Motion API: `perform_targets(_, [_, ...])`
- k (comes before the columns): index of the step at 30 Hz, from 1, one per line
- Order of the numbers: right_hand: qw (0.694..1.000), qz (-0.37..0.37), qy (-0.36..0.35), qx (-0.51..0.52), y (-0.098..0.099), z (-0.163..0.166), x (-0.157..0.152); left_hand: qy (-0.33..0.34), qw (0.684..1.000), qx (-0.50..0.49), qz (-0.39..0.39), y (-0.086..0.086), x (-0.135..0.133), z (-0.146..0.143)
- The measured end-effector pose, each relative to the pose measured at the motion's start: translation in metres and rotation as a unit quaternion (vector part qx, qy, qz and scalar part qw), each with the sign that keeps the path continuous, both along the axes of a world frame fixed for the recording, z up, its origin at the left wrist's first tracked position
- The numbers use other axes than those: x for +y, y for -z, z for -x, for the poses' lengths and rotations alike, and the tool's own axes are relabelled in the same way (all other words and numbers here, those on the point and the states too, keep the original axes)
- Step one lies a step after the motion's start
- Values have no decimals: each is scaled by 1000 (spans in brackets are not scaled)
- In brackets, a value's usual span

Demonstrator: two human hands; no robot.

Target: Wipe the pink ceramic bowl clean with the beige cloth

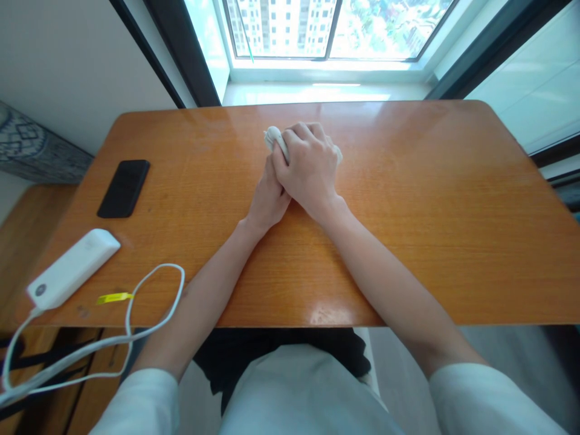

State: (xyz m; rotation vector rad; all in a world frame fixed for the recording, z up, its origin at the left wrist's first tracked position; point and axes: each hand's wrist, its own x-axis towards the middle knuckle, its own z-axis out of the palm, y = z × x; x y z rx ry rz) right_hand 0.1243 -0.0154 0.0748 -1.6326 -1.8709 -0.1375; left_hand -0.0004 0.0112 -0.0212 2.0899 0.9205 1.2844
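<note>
at upper centre of the frame my right hand [312, 162] is wrapped round the white cloth [275, 139]; my left hand [270, 196], fingers hidden, i can't judge. firm, even pressure seems best.

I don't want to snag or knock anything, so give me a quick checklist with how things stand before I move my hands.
1. Right hand on the white cloth: ok, fingers curled over it.
2. Left hand grip: cannot tell, fingers mostly hidden.
3. Black phone away from both hands: ok, flat at the table's left side.
4. White cable clear of the left forearm: not ok, its loop runs right by it.
5. Cloth's underside: cannot tell, hidden.
</note>
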Motion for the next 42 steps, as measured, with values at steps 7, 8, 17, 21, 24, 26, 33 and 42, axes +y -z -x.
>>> perform_targets(7, [996, 17, 4, 89, 5, -7, 9, -8, 1000, 22, 20, -3, -3, 0])
perform_targets(8, [995, 17, 6, 103, 6, -9, 11, -8, 999, 24, 22, -4, -3, 0])
perform_targets(17, [986, -3, -6, 168, 16, -22, 22, -18, 999, 43, 23, -3, -6, 0])
perform_targets(21, [981, -4, -11, 193, 16, -25, 25, -27, 998, 42, 26, -2, -6, -1])
perform_targets(24, [979, 11, -6, 203, 14, -27, 25, -27, 998, 43, 25, -2, -6, -2])
perform_targets(26, [979, 23, -1, 205, 12, -29, 26, -29, 998, 43, 26, -3, -6, -2])
perform_targets(33, [969, 26, 1, 245, 12, -34, 29, -35, 998, 41, 27, -7, -8, -5])
perform_targets(42, [948, 31, -32, 314, 20, -47, 37, -27, 999, 18, 26, -3, -7, -4])
